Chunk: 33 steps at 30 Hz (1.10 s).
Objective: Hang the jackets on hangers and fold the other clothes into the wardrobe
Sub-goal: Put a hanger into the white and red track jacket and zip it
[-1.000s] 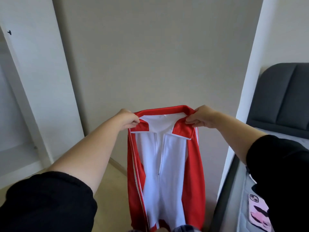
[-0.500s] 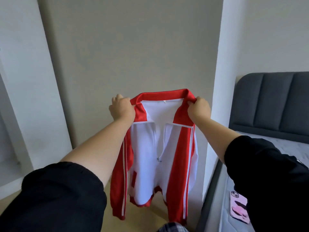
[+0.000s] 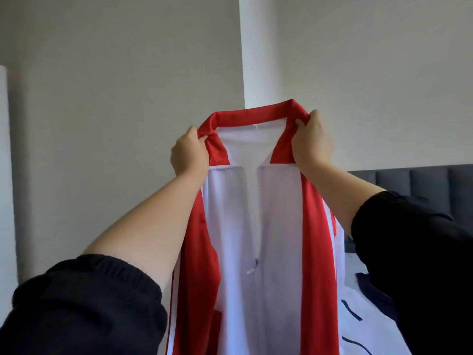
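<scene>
Grey wall behind; left hand (image 3: 189, 152) and right hand (image 3: 311, 142) each pinch the jacket (image 3: 258, 226) collar. Slack grip could drop it.

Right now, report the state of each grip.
Left grip: closed, holding the jacket at the collar's left end.
Right grip: closed, holding the jacket at the collar's right end.
</scene>
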Each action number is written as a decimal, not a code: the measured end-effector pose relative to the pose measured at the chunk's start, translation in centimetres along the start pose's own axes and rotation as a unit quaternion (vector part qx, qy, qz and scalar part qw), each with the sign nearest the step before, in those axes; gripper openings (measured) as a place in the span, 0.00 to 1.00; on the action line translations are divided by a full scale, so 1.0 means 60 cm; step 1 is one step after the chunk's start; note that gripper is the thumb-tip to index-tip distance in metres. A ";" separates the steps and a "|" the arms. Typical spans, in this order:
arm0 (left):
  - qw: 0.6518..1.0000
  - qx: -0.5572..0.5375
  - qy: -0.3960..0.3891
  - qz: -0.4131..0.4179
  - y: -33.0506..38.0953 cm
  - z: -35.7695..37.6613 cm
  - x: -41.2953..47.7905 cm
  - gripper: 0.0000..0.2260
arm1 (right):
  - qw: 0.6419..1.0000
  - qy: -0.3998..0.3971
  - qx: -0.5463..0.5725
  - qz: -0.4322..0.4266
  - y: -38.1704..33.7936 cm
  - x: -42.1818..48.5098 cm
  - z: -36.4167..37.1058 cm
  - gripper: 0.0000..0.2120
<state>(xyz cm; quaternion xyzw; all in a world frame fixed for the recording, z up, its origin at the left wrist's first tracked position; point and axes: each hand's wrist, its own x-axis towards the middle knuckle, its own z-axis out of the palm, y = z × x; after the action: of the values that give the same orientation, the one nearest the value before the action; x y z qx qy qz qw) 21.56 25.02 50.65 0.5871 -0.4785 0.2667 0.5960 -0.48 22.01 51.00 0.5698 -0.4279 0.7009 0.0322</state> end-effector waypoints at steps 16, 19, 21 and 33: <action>0.943 0.002 -0.330 -0.043 -0.052 0.321 -0.449 0.11 | 0.953 -0.142 -0.253 0.091 0.479 -0.242 -0.062 0.11; 0.912 0.023 -0.405 -0.061 -0.086 0.380 -0.543 0.11 | 0.918 -0.222 -0.298 0.136 0.578 -0.317 -0.044 0.10; 0.888 0.037 -0.454 -0.063 -0.107 0.417 -0.592 0.09 | 0.893 -0.268 -0.322 0.162 0.636 -0.359 -0.028 0.09; 0.778 0.176 -0.602 -0.039 -0.214 0.566 -0.715 0.08 | 0.644 -0.551 -0.517 0.116 0.780 -0.477 0.036 0.11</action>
<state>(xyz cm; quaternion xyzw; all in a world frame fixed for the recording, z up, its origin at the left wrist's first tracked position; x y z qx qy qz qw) 6.96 0.86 2.06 0.7406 -0.6614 -0.0856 0.0826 -13.80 3.72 0.97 0.6872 -0.7220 -0.0804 -0.0017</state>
